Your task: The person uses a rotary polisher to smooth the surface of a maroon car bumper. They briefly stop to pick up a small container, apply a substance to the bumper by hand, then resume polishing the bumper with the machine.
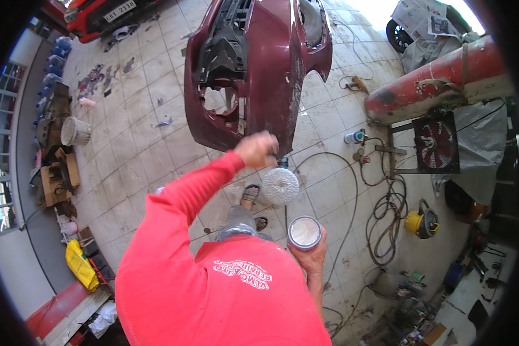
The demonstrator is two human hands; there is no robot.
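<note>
Floor (150, 130), right fingers (323, 236) around tub (304, 232)

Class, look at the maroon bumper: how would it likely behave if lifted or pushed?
The bumper looks like a hollow shell, so it is probably light for its size. Pierced by wide openings, it may flex when pushed. Its shiny surface could feel slippery.

The right hand (313, 256) curls in a firm hold; ahead of that grip and to its left, the left hand (257, 150) extends, blurred, from the bent left arm (195, 183).
</note>
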